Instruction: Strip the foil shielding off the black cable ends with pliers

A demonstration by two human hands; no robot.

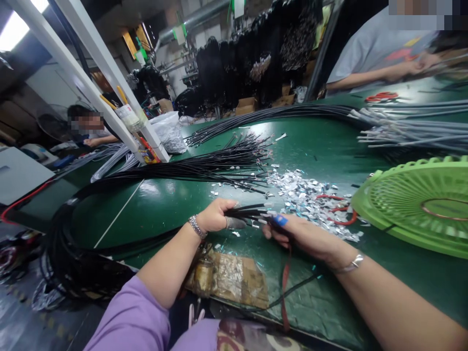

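My left hand (216, 214) is closed around a small bunch of black cables (248, 211) near their stripped ends. My right hand (298, 234), with blue tape on a finger, is closed at those ends; its fingers press together there, and what they grip is partly hidden. Below it hangs a red strap (285, 292). Just beyond lies a larger bundle of black cables (190, 168), its ends frayed into thin wires. Scraps of silvery foil (303, 192) are heaped right of the bundle, with red-handled scissors (345, 217) partly among them.
A green basket-like fan cover (420, 202) stands at the right on the green table (204, 195). Grey cables (405, 129) and other red scissors (381, 96) lie farther back. Taped cardboard (237, 280) sits at the near edge. White posts (98, 73) rise at left. Two people sit across.
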